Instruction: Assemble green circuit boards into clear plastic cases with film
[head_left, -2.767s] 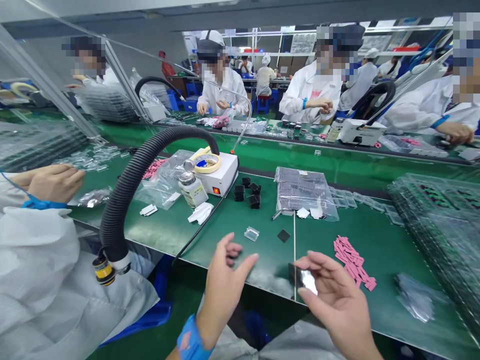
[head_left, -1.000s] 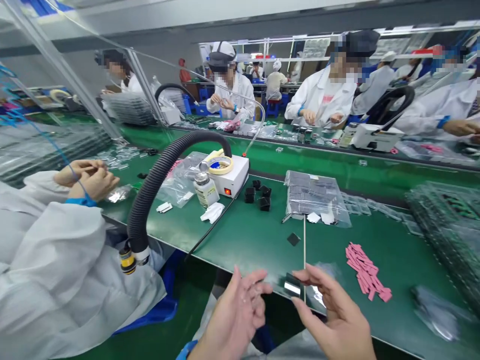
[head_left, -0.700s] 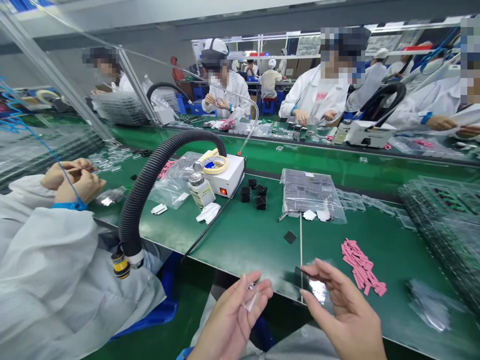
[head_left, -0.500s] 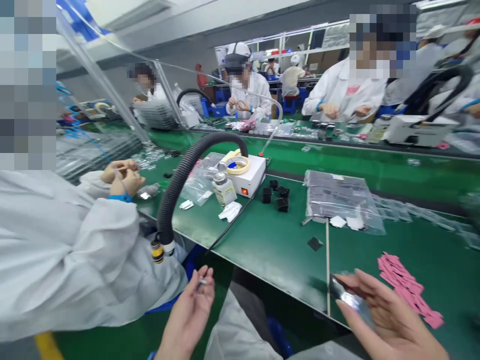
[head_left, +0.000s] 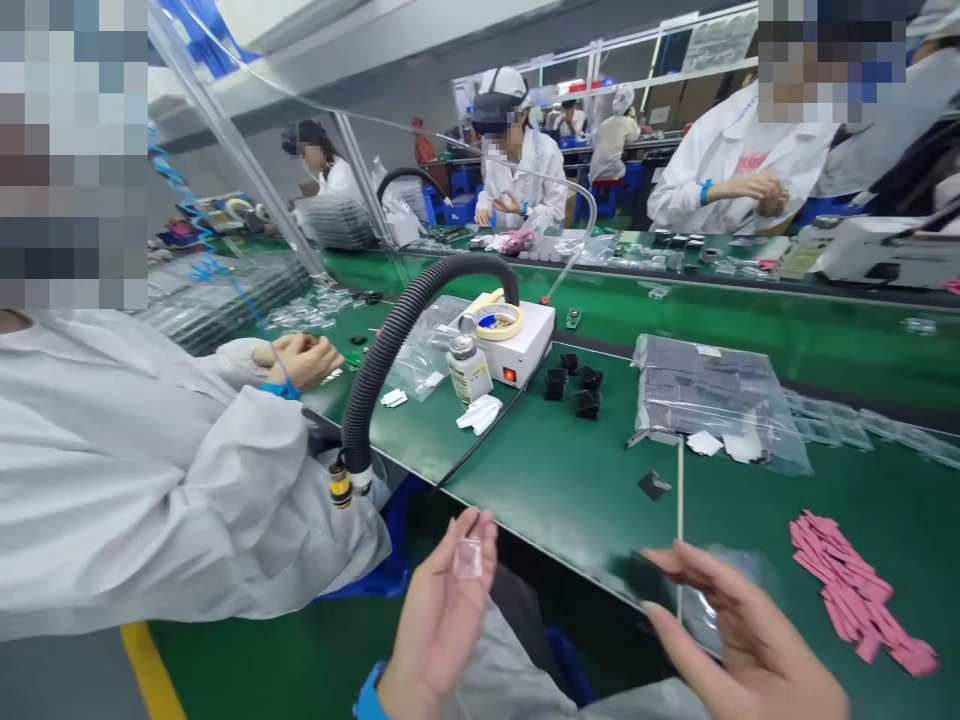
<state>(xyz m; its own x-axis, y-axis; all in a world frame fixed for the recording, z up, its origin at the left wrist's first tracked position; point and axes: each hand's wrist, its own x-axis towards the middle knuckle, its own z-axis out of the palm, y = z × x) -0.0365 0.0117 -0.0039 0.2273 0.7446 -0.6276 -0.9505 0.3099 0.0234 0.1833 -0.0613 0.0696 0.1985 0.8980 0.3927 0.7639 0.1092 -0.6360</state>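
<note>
My left hand (head_left: 439,610) is raised below the table's near edge, its fingertips pinched on a small clear plastic piece (head_left: 468,557). My right hand (head_left: 739,645) hovers over the green table (head_left: 570,480) at the lower right, fingers curled round a thin shiny dark plate (head_left: 694,615) that is partly hidden by them. A small dark square (head_left: 654,485) lies on the table just beyond, beside a thin white rod (head_left: 679,500).
A black ribbed hose (head_left: 390,350) arches over the table from a white box (head_left: 521,345) with a tape roll and bottle. Black blocks (head_left: 574,388), a bagged stack (head_left: 709,395), pink strips (head_left: 862,600). A white-coated person's sleeve (head_left: 150,470) is close on my left; others work opposite.
My view has swung left. My left hand took up the clear piece from the table and drew it down and left; it now holds it up. My right hand still holds the shiny plate.
</note>
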